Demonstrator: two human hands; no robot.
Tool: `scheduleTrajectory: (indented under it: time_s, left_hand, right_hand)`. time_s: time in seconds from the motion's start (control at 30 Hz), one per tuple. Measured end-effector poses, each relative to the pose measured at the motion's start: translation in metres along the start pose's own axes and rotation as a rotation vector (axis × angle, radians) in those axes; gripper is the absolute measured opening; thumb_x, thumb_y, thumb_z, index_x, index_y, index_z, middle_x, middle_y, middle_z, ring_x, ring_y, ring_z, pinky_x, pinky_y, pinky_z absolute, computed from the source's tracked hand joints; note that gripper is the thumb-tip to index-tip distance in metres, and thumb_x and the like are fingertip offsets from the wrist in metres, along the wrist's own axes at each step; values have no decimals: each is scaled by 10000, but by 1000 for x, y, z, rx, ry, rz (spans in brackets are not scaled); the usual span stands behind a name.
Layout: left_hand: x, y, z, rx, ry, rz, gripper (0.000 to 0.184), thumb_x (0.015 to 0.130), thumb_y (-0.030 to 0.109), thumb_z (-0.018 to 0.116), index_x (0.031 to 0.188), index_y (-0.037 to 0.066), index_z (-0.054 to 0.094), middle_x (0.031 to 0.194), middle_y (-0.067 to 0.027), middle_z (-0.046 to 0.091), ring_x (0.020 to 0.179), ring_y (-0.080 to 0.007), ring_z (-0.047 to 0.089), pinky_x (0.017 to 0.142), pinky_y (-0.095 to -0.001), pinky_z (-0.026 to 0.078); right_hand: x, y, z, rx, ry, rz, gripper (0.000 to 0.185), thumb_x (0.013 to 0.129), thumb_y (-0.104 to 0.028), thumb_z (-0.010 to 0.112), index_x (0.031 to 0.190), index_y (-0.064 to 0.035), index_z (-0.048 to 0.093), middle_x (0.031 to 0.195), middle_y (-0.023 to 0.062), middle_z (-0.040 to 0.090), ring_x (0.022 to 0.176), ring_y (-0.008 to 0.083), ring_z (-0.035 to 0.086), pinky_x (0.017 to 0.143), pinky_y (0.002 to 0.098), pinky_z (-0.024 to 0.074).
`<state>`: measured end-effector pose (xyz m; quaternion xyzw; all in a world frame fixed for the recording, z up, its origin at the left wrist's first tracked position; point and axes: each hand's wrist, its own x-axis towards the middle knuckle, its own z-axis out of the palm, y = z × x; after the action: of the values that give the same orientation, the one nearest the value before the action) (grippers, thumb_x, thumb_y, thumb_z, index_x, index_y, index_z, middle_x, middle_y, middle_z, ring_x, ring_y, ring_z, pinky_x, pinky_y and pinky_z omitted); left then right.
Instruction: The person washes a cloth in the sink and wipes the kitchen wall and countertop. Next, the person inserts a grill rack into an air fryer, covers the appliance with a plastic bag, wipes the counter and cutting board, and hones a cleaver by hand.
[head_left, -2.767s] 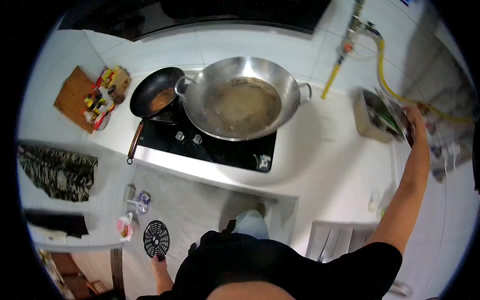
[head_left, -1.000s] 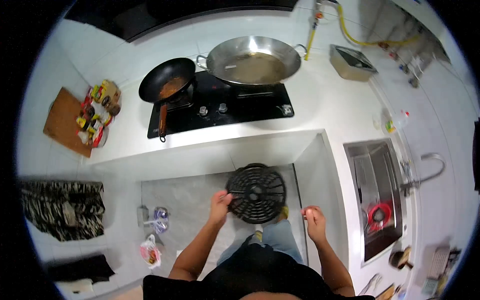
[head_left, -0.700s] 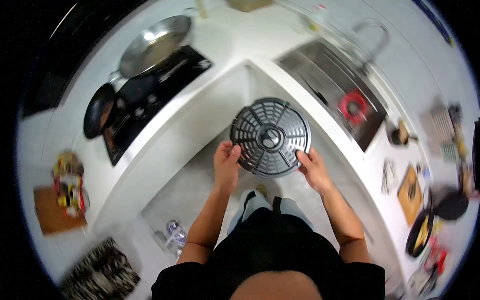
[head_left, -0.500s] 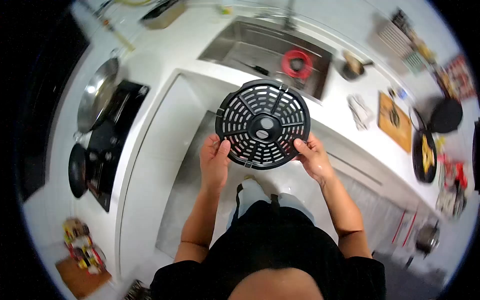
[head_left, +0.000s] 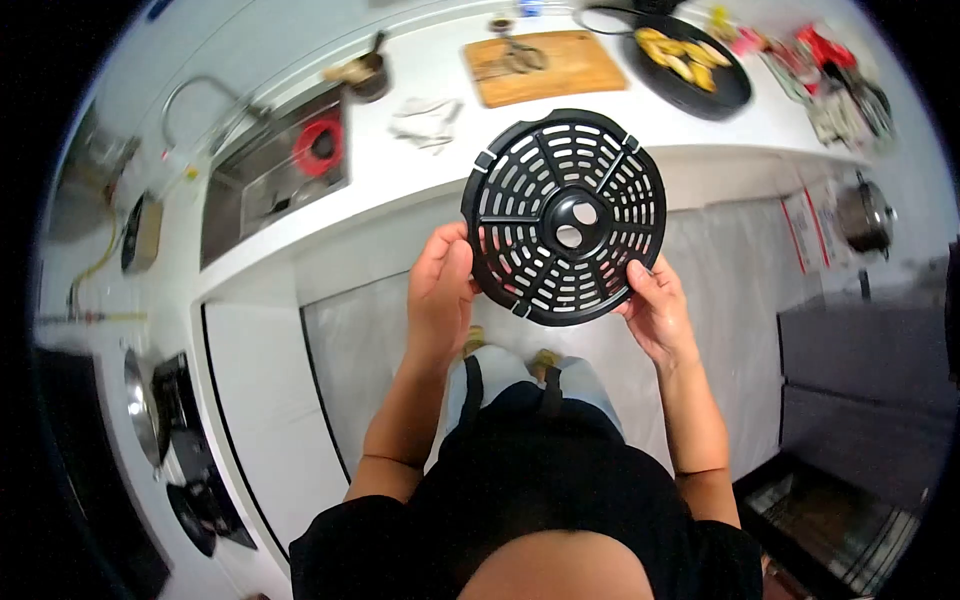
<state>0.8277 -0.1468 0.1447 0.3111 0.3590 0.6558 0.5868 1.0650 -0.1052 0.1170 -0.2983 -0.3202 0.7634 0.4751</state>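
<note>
A round black air fryer tray (head_left: 520, 232), pierced with rings of slots and with two holes in its hub, is held up in front of my body. My left hand (head_left: 445, 280) grips its left edge, fingers partly behind it. On the lower right rim, my right hand (head_left: 655, 305) holds it with the thumb on top and the fingers underneath. Beyond the tray, the white counter carries a wooden cutting board (head_left: 590, 72) with scissors (head_left: 525, 55) on it, and a black pan (head_left: 735, 88) of yellow food pieces.
A steel sink (head_left: 235, 205) with a red colander (head_left: 318, 147) is at the left. A crumpled cloth (head_left: 425, 120) lies on the counter (head_left: 370, 180). The stove (head_left: 200, 460) with pans stands far left. At right are a pot (head_left: 865, 215) and a dark drawer unit (head_left: 860, 385).
My view has turned right, so the sink and stove now sit further left and the cutting board and pan are ahead. Both hands still hold the tray, now slightly rotated.
</note>
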Motion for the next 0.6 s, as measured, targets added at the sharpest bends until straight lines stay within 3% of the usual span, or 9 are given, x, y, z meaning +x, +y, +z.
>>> scheduleTrajectory:
  time_s: [0.07,0.1,0.2,0.23,0.33,0.37,0.47,0.6]
  left_hand:
    - [25,-28,48,27,-46,-39,267,964,160,413,1164,-15,442,1022,-95,614,840,-134,611,755,-289,507]
    - [38,-43,65,-4,-83,-103,308,921,133,506,1183,-15,437,1058,-102,601,899,-141,605,789,-306,504]
    - [65,-94,125,212,-220,26,407,838,27,609,1197,-22,425,1123,-111,569,952,-150,590,819,-307,500]
    - [75,-110,152,202,-247,-23,557,740,-48,691,1208,-19,389,1135,-108,540,976,-157,578,835,-301,496]
    - [111,-164,208,303,-409,72,589,722,-42,712,1192,-7,358,1089,-104,533,972,-153,573,828,-283,495]
    - [96,-195,204,351,-450,183,577,714,-21,725,1152,11,351,1038,-101,538,948,-136,572,809,-273,498]
    - [128,-243,266,356,-468,126,493,724,-12,713,1093,9,387,932,-79,580,821,-114,587,735,-256,498]
    - [181,-322,349,509,-482,238,332,767,66,705,988,8,464,830,-44,599,729,-80,562,663,-223,463]
  right_hand:
    - [-15,-33,-36,4,110,-68,245,932,-143,523,1136,-6,522,1000,114,643,823,165,658,669,298,588]
    - [-21,-46,-53,7,164,-104,245,933,-140,521,1138,-6,520,1002,114,643,822,165,658,667,297,588]
    - [-43,-68,-105,49,291,-226,243,936,-131,515,1145,-8,517,1011,117,642,819,169,660,662,298,588]
    - [-47,-76,-125,60,337,-249,243,935,-131,515,1145,-9,517,1012,118,642,818,170,661,659,298,588]
    - [-51,-101,-171,95,437,-326,243,934,-132,519,1148,-17,517,1007,118,645,819,174,664,643,302,593]
    - [-69,-69,-193,112,420,-413,244,933,-136,523,1147,-19,518,1006,115,646,819,174,664,645,306,593]
    - [-73,-100,-247,53,523,-468,246,930,-151,535,1142,-28,523,1003,102,650,815,162,662,646,291,584]
    - [-69,-146,-327,22,635,-558,226,937,-148,524,1129,-30,529,1002,97,652,820,152,659,646,272,574]
